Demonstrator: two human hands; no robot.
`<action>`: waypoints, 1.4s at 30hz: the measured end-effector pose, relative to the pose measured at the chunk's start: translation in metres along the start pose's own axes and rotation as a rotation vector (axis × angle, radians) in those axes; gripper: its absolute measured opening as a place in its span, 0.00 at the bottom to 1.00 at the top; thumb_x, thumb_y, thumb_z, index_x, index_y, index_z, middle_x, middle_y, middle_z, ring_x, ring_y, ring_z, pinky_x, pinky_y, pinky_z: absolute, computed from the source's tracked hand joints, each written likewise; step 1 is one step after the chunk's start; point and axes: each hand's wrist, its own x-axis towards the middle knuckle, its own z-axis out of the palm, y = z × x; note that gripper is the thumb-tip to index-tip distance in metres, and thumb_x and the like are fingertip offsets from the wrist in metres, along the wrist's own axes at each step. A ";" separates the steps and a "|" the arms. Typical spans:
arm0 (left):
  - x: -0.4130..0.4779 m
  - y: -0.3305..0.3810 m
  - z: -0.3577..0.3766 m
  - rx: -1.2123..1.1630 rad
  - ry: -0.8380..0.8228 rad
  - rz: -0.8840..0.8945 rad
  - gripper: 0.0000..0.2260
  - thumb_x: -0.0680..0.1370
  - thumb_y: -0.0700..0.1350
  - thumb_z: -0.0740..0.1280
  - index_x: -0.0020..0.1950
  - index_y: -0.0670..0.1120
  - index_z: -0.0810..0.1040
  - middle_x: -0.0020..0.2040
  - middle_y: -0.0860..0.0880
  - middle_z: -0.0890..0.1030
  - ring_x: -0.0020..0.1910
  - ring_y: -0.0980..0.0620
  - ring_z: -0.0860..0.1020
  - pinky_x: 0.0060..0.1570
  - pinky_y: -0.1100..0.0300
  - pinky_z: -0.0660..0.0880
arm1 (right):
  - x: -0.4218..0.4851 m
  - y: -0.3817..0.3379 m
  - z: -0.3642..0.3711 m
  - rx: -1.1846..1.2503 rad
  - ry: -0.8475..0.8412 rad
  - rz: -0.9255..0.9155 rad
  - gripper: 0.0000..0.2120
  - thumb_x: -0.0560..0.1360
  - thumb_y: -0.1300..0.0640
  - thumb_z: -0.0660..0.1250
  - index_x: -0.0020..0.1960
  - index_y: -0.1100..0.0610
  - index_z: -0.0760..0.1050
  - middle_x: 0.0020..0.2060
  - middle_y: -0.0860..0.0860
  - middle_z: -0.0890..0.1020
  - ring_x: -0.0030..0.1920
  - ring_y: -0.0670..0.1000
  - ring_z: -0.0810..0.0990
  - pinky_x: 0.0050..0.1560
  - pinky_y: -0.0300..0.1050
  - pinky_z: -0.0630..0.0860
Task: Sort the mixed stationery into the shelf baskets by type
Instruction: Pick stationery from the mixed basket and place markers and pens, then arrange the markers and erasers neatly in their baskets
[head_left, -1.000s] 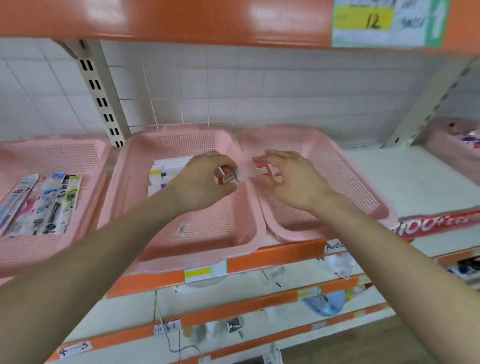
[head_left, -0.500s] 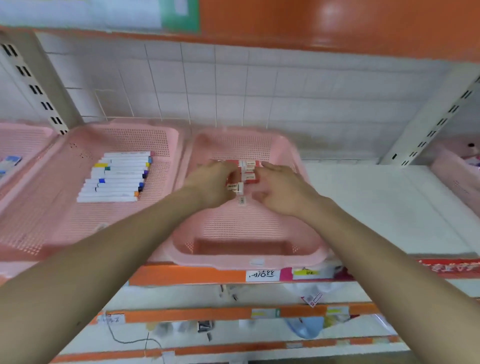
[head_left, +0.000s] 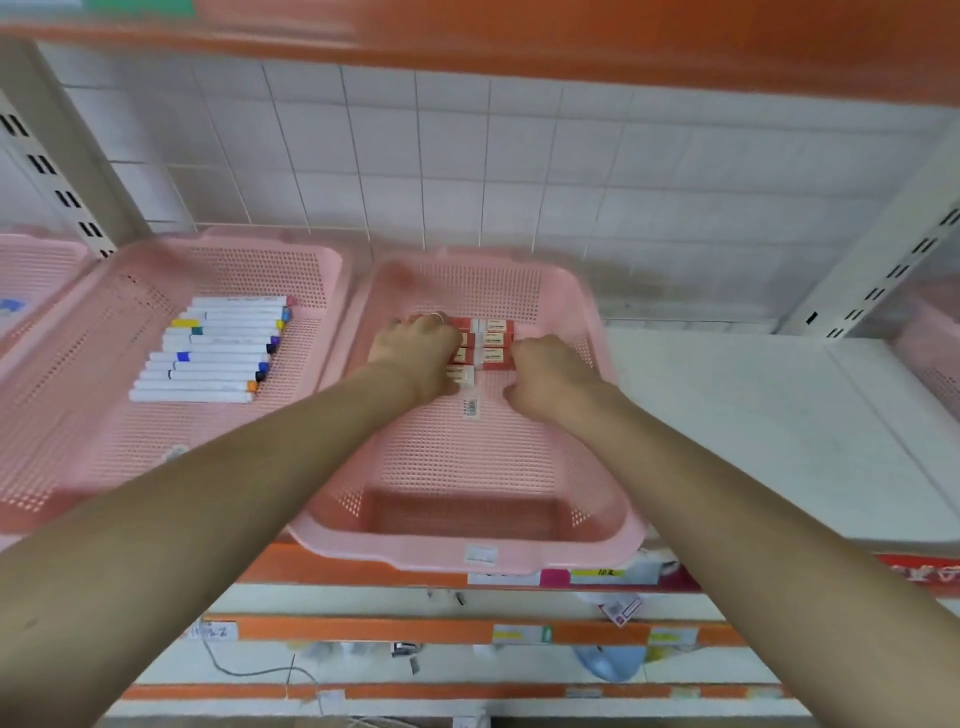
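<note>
The small block erasers (head_left: 494, 341) lie flat toward the back of the middle pink basket (head_left: 467, 556) on the shelf (head_left: 779, 441), packed in two columns side by side, each with its long axis running left to right. They wear red sleeves with pale labels, and their white ends meet at the seam between the columns. The left hand (head_left: 415, 353) covers the left column and the right hand (head_left: 545, 376) sits against the right column's outer end, both with fingers bent downward; whether they grip anything cannot be told.
</note>
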 end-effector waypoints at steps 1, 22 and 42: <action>0.001 -0.003 -0.001 0.042 -0.004 -0.005 0.21 0.74 0.54 0.72 0.63 0.46 0.76 0.63 0.45 0.74 0.63 0.43 0.74 0.63 0.50 0.68 | 0.005 0.000 0.001 -0.001 -0.008 0.020 0.14 0.75 0.63 0.65 0.60 0.58 0.77 0.42 0.51 0.74 0.42 0.51 0.77 0.43 0.44 0.77; 0.001 -0.020 0.004 0.140 0.039 0.009 0.20 0.78 0.61 0.65 0.61 0.48 0.76 0.59 0.47 0.78 0.58 0.45 0.78 0.58 0.53 0.68 | 0.034 0.002 0.023 0.172 0.202 0.168 0.07 0.79 0.60 0.61 0.46 0.53 0.76 0.41 0.51 0.76 0.38 0.52 0.74 0.44 0.41 0.69; -0.013 -0.012 -0.010 0.061 0.186 0.150 0.27 0.77 0.65 0.60 0.69 0.49 0.70 0.69 0.47 0.72 0.66 0.44 0.72 0.62 0.47 0.66 | -0.017 -0.004 -0.012 -0.132 0.357 0.008 0.18 0.79 0.47 0.60 0.66 0.53 0.74 0.69 0.52 0.72 0.70 0.57 0.67 0.67 0.54 0.64</action>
